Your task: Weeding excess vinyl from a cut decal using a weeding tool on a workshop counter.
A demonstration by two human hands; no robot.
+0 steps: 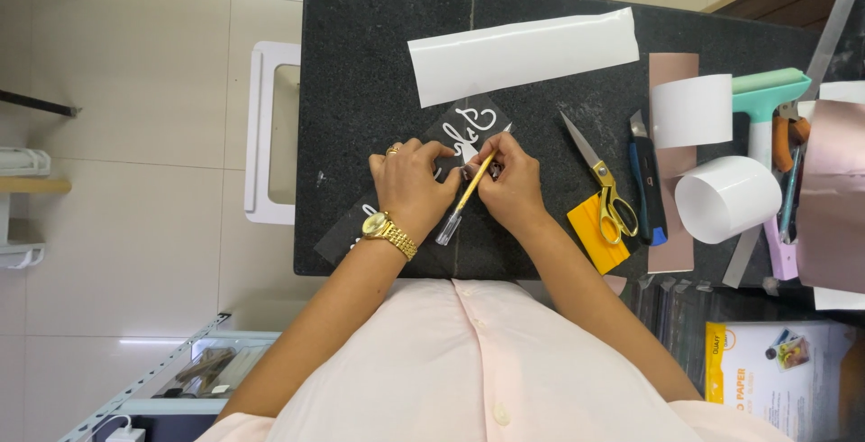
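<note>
At the left of the dark stone tabletop [360, 63], near its front edge, the left hand [410, 188] lies knuckles up on a dark sheet with white lettering [468, 122], fingers curled and pressing it flat, probably so it cannot slide. The sheet runs slantwise from the front left corner toward the middle. Just beside it, the right hand [512, 185] is closed around a yellow craft knife [466, 197], held like a pen; its tip looks to meet the sheet between the two hands, though fingers hide the contact. Behind them, toward the far edge, lies a long white strip of paper [523, 53], apart from both hands.

Right of the hands, near the front edge, a yellow scraper [590, 235] sits partly under gold-handled scissors [605, 185], then a blue utility knife [645, 181], all within easy reach. Further right, a white roll [728, 199] and a green-headed squeegee [764, 95] crowd the right end. Bare stone remains along the left and far edges; the right side leaves little room.
</note>
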